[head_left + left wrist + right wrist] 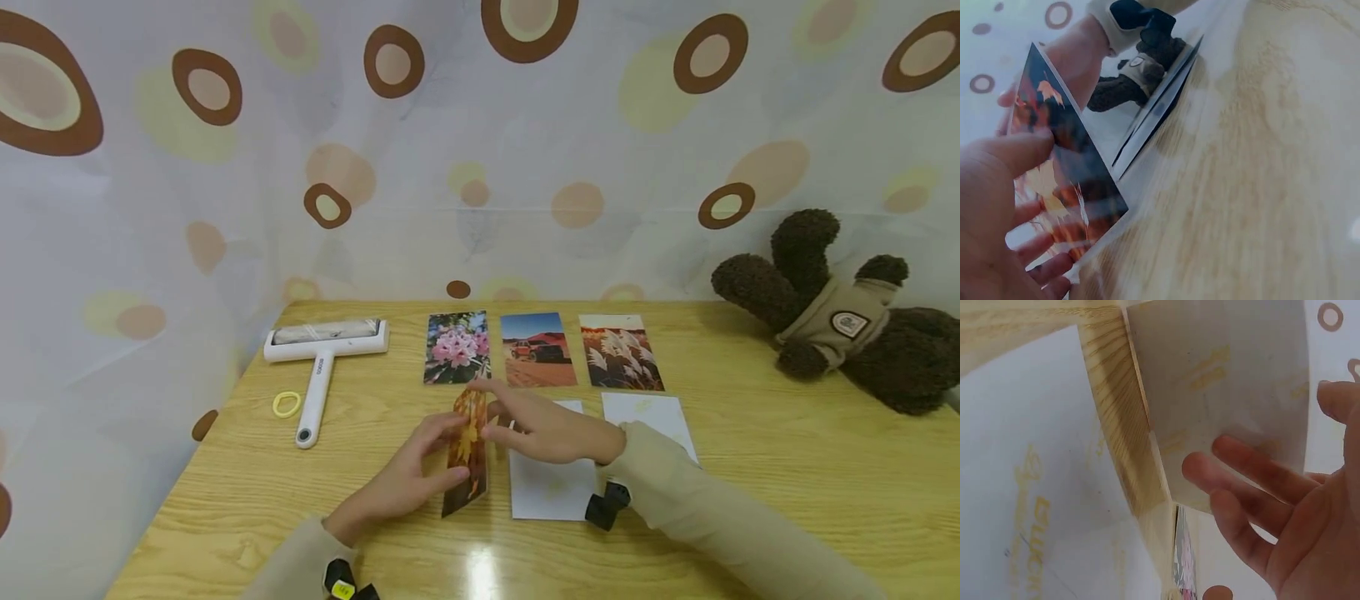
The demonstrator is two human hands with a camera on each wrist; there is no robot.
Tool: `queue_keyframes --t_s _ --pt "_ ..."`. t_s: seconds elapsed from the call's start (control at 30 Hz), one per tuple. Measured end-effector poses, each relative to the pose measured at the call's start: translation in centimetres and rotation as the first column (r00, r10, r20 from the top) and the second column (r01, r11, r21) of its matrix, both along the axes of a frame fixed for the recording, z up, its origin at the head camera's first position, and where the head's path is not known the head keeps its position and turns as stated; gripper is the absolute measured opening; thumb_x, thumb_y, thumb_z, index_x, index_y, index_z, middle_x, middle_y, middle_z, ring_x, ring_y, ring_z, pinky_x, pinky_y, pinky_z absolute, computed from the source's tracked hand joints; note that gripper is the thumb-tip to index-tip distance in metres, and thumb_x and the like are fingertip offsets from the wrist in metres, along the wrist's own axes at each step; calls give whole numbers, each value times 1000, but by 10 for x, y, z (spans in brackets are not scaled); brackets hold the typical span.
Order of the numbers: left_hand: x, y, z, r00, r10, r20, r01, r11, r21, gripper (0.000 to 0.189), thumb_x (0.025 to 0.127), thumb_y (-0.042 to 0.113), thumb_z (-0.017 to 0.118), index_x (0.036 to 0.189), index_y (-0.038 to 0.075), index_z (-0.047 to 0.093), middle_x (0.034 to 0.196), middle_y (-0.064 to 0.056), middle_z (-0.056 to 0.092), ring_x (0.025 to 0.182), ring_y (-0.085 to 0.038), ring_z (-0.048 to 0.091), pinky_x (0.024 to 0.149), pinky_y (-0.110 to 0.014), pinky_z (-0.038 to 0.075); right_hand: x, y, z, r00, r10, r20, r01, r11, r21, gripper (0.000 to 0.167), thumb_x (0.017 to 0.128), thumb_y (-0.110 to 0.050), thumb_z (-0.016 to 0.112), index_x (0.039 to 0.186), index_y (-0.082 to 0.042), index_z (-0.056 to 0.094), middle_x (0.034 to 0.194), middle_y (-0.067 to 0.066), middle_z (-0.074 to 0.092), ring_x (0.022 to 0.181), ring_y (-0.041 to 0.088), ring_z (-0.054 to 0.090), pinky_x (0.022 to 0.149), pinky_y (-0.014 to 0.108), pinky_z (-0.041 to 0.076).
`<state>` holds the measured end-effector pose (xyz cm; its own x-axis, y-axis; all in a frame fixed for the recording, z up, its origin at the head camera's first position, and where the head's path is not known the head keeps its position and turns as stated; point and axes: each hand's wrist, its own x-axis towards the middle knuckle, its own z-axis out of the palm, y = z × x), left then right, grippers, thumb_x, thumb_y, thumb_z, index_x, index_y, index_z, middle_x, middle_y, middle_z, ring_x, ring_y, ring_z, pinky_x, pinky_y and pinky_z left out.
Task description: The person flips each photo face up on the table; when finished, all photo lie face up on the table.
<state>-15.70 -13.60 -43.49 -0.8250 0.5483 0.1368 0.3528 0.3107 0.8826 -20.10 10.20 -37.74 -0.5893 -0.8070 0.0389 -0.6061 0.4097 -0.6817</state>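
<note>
One maple-leaf photo [471, 447] tilted up, lower centre of head view, between two hands: left grip [401, 479] loosely spread, thumb and fingertips on picture face; right grip [553, 429] relaxed, unclenched, fingertips on pale back. Middle of frame, three photos face up: pink-blossom photo [453, 350], off-roader photo [538, 350], plumed-grass photo [621, 354]; two white-faced cards [551, 493] lower right of centre. One lint roller [318, 367], one yellow ring [276, 406] left; one plush toy [836, 321] far right.
</note>
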Motion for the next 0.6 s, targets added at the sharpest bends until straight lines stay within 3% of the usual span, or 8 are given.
queue_keyframes --t_s 0.2,0.37,0.5,0.6 --pt "4 0 1 994 22 -110 -35 993 -117 54 95 22 61 142 4 42 147 -19 34 133 -38 33 103 -60 32 -5 5 2 999 41 -10 -40 999 24 69 99 -33 54 152 -3 21 113 7 70 73 2 58 68 23 50" --pt "5 -1 0 983 77 -167 -111 971 -210 54 92 27 65 139 5 47 145 -16 38 124 -31 38 96 -51 38 -9 8 -1 997 72 -12 -72 997 27 73 95 -25 62 149 6 24 101 6 72 63 0 57 60 21 50" --pt "4 -1 -2 965 108 -238 -173 947 -271 53 88 25 70 133 4 53 142 -14 45 117 -28 43 92 -48 39 -11 8 -6 998 43 -40 -41 998 48 73 90 -19 69 146 8 30 90 4 71 57 -1 53 57 19 47" --pt "5 -3 -4 957 100 -271 -184 935 -304 51 86 24 72 130 4 56 141 -14 47 115 -28 44 93 -50 37 -12 6 -12 998 12 -57 -8 997 71 72 86 -14 72 143 9 35 78 0 68 54 -1 51 55 18 46"
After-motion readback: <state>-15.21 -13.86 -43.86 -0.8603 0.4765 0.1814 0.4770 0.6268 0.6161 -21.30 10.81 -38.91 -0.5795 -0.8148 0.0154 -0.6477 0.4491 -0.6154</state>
